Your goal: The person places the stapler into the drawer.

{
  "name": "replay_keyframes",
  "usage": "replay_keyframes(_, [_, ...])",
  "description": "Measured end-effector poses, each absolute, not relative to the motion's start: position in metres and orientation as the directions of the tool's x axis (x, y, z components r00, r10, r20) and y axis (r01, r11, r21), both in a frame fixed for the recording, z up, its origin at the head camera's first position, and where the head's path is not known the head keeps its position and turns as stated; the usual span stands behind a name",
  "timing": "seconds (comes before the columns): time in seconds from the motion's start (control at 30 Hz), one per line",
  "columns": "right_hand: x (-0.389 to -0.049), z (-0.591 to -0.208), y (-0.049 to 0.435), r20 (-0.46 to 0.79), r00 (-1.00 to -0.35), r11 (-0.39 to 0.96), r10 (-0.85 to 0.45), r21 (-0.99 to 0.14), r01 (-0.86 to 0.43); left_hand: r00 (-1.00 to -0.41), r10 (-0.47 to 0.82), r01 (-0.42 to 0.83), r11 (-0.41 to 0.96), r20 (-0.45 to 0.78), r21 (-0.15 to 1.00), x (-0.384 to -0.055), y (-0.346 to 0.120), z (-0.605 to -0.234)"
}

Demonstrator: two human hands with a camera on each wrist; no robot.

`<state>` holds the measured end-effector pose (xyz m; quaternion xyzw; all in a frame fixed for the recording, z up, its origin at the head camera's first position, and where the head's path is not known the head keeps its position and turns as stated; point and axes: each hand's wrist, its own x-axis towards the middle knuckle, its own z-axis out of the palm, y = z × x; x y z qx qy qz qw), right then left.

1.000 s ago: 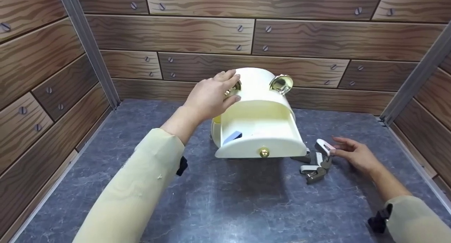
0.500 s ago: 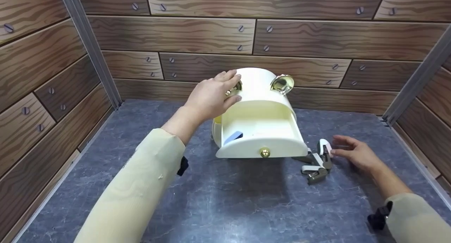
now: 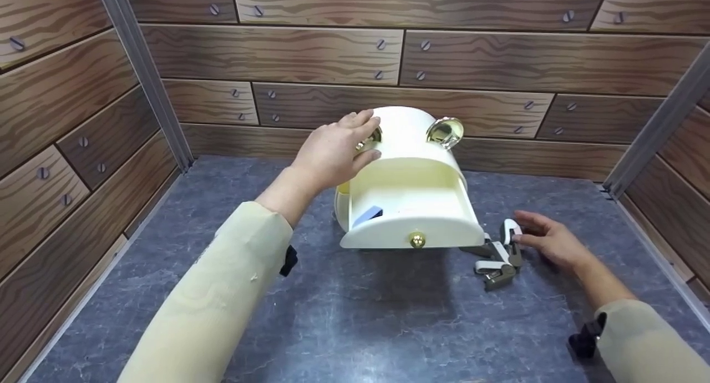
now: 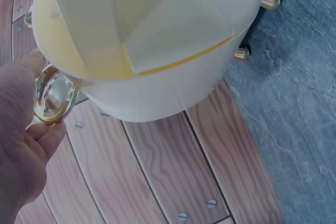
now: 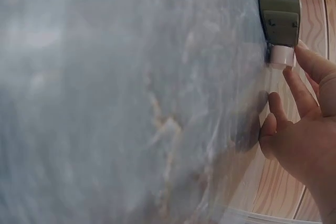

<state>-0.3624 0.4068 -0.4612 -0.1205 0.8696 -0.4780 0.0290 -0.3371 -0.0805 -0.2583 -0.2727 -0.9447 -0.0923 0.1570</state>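
In the head view a cream rounded box (image 3: 400,122) with gold ears has its drawer (image 3: 413,227) pulled out. A small blue-and-black thing (image 3: 368,215) lies at the drawer's left. My left hand (image 3: 327,152) grips the left gold ear (image 4: 54,95), fingers and thumb on either side of it. Beside the box, several small grey-and-white staplers (image 3: 493,266) lie close together. My right hand (image 3: 557,244) has its extended thumb and forefinger at the pink-and-white end of the farthest stapler (image 3: 510,231). The right wrist view shows its pink end (image 5: 282,56) right at the fingertips.
The right gold ear (image 3: 445,132) and the drawer's gold knob (image 3: 416,240) stick out from the box. Wood-patterned walls (image 3: 333,55) enclose the dark marbled table (image 3: 333,327) at the back and sides.
The farthest stapler, tilted up at my right fingertips a second ago, now lies lower beside the others. My right hand has drawn slightly left toward it. The left hand stays on the ear.
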Motion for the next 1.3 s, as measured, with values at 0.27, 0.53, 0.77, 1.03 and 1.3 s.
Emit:
replay_keyframes(0.27, [-0.360, -0.466, 0.407, 0.128, -0.979, 0.576, -0.159, -0.793, -0.197, -0.799, 0.490, 0.545, 0.835, 0.350, 0.075, -0.338, -0.081, -0.260])
replay_keyframes(0.53, [-0.351, -0.470, 0.424, 0.173, -0.982, 0.567, -0.069, -0.803, -0.181, -0.800, 0.490, 0.546, 0.834, 0.347, 0.081, -0.339, -0.081, -0.261])
replay_keyframes(0.77, [-0.340, -0.470, 0.447, 0.132, -0.975, 0.433, -0.179, -0.879, -0.198, -0.806, 0.480, 0.538, 0.838, 0.345, 0.091, -0.338, -0.082, -0.261])
replay_keyframes(1.03, [-0.336, -0.466, 0.453, 0.049, -0.958, 0.504, -0.284, -0.842, -0.192, -0.805, 0.478, 0.533, 0.843, 0.352, 0.075, -0.337, -0.083, -0.260])
replay_keyframes(1.3, [-0.335, -0.469, 0.453, 0.062, -0.964, 0.534, -0.259, -0.823, -0.197, -0.802, 0.482, 0.540, 0.837, 0.352, 0.084, -0.337, -0.080, -0.259])
